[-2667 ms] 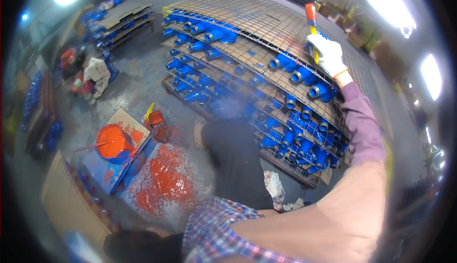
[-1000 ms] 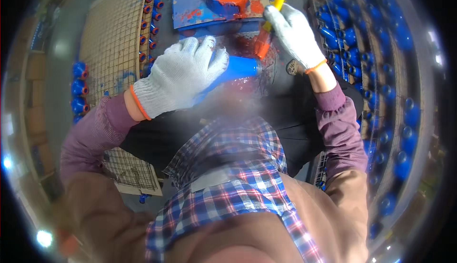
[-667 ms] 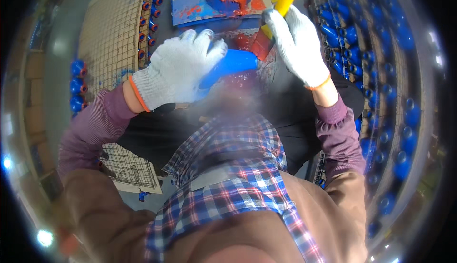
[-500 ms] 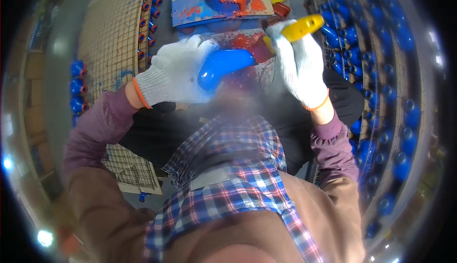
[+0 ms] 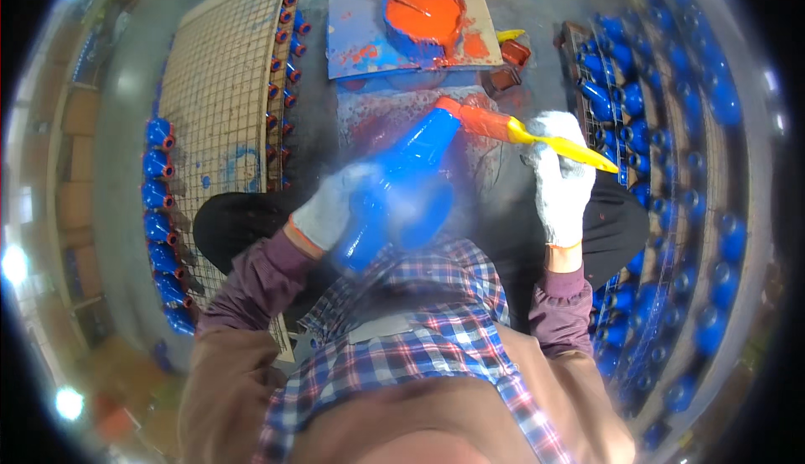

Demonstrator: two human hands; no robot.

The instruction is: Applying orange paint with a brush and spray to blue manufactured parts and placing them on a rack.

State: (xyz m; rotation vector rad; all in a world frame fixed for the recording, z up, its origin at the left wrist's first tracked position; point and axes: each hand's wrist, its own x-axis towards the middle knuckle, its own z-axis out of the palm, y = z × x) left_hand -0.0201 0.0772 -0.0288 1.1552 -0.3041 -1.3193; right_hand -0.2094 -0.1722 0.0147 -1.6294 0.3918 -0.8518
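The left hand [image 5: 335, 208], in a white knit glove, is closed around a blue bottle-shaped casting [image 5: 402, 187] and holds it tilted, with the narrow neck pointing toward 1 o'clock. The casting sits near the middle of the picture, above the person's checked shirt [image 5: 419, 355]; its image is a little blurred.

The right hand [image 5: 560, 180], also gloved, grips the yellow handle of a paintbrush [image 5: 524, 132]. The orange bristle end of the brush touches the neck of the casting, and the handle sticks out toward 3 o'clock past the glove.

At 12 o'clock stands a blue bucket of orange paint [image 5: 422, 13] on a paint-stained board [image 5: 369, 32], with a thin stick resting on its rim. At 10 o'clock lies a wire mesh rack [image 5: 218, 95] with blue pieces in a row along its right edge, and more blue pieces [image 5: 159, 204] stand in a line at 9 o'clock. At 3 o'clock another rack [image 5: 671, 128] is filled with many blue castings.
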